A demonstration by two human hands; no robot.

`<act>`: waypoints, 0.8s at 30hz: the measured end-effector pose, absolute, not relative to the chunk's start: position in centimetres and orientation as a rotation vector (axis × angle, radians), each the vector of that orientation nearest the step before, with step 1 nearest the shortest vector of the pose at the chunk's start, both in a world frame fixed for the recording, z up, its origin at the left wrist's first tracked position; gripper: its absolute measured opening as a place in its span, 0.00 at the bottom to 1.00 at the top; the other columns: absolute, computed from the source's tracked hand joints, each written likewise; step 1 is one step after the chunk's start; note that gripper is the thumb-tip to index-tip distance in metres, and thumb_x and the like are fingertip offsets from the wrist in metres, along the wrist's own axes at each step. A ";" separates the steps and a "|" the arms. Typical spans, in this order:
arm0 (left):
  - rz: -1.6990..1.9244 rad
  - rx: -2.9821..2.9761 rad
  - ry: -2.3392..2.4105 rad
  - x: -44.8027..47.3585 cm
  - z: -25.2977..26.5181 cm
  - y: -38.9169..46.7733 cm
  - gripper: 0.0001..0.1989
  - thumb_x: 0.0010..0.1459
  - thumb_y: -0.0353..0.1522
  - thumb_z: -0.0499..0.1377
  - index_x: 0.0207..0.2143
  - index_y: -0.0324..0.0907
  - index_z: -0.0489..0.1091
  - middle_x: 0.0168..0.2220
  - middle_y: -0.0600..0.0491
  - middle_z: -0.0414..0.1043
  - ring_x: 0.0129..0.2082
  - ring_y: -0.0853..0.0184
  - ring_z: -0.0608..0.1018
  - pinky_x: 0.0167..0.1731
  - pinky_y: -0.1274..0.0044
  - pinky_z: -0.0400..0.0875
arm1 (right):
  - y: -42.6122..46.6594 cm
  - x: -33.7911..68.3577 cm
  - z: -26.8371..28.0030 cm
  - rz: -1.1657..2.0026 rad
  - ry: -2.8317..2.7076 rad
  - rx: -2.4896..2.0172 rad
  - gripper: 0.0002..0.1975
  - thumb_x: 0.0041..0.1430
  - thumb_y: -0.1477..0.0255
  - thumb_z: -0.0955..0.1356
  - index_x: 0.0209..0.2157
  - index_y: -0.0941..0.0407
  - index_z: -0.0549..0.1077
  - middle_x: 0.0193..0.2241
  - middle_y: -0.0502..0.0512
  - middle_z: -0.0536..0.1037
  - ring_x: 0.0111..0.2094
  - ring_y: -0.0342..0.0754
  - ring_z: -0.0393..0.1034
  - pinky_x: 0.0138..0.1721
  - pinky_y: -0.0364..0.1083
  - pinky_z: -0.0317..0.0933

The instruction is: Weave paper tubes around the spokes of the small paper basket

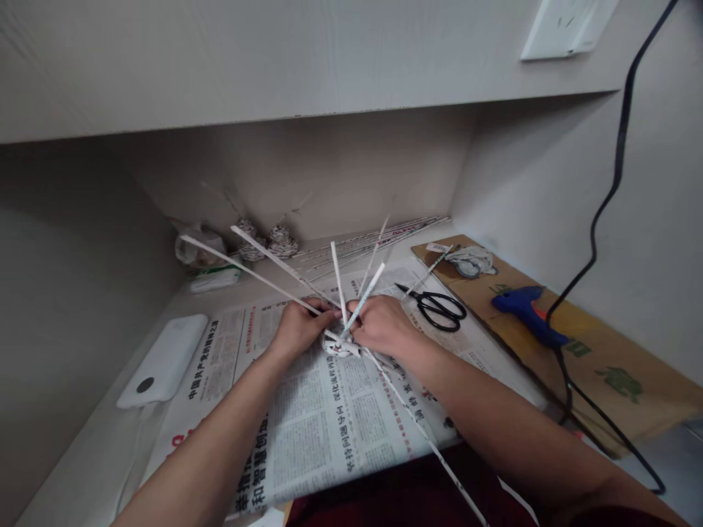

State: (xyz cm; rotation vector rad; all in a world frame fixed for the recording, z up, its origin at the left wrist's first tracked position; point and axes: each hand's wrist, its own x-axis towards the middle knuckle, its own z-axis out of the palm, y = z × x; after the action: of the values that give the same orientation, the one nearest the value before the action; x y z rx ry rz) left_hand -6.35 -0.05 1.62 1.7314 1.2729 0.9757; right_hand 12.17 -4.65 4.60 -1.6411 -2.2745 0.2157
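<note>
Both hands meet at a small piece woven from rolled newspaper [339,347], held just above the newspaper sheet [307,417]. Several thin paper sticks [263,281] fan out from it, and one long stick [422,432] runs down toward my body on the right. My left hand [302,327] pinches the weave's left side, thumb and fingertips together. On the far right side, my right hand [383,322] has its fingers curled around the base of the sticks; its fingertips are partly hidden. Black-handled scissors [439,309] lie just beyond my right hand.
A blue glue gun [521,304] with a black cord [620,154] lies on cardboard [609,380] at right. Loose paper sticks [378,238] and two woven pieces [282,241] sit at the back. A white power bank [165,359] is at left; a shelf panel [307,66] overhangs.
</note>
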 end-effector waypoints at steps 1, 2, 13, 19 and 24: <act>0.971 1.729 1.279 -6.2 1.6 -0.1 0.09 0.46 0.38 0.67 0.23 0.41 0.78 0.22 0.51 0.77 0.23 0.64 0.76 0.25 0.76 0.68 | -4.7 12.2 4.6 0.229 -2.271 -1.644 0.10 0.60 0.68 0.66 0.33 0.52 0.80 0.31 0.52 0.83 0.34 0.48 0.74 0.33 0.43 0.55; 0.970 1.730 1.283 -6.1 1.5 -0.2 0.09 0.46 0.38 0.66 0.22 0.41 0.77 0.21 0.51 0.78 0.23 0.64 0.76 0.25 0.76 0.68 | -4.7 12.2 4.7 0.252 -2.266 -1.647 0.10 0.60 0.68 0.66 0.33 0.52 0.80 0.31 0.52 0.83 0.34 0.47 0.74 0.33 0.43 0.55; 1.045 1.545 1.165 -5.4 1.0 -0.5 0.08 0.40 0.35 0.67 0.23 0.40 0.75 0.23 0.53 0.75 0.22 0.69 0.72 0.23 0.78 0.65 | -3.6 12.6 3.0 0.399 -2.018 -1.536 0.09 0.59 0.71 0.66 0.40 0.53 0.76 0.32 0.51 0.82 0.34 0.47 0.76 0.35 0.42 0.60; 1.077 1.605 1.149 -5.3 1.2 -0.6 0.07 0.45 0.35 0.67 0.24 0.40 0.75 0.24 0.53 0.75 0.23 0.68 0.73 0.25 0.77 0.66 | -3.5 12.6 3.1 0.491 -1.921 -1.425 0.05 0.61 0.73 0.65 0.39 0.54 0.73 0.35 0.51 0.83 0.37 0.46 0.77 0.38 0.41 0.62; 1.058 1.608 1.216 -5.6 1.2 -0.7 0.05 0.47 0.33 0.66 0.26 0.40 0.77 0.23 0.55 0.75 0.24 0.68 0.72 0.25 0.77 0.65 | -4.0 12.3 3.9 0.516 -1.909 -1.382 0.03 0.61 0.75 0.65 0.35 0.54 0.71 0.34 0.52 0.83 0.36 0.46 0.77 0.37 0.41 0.62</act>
State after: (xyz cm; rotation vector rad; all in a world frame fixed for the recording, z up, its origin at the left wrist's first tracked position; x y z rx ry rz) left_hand -5.58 -0.67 1.23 1.6081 1.2158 1.0583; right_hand 12.32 -4.05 3.94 -1.3823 -1.9093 0.5157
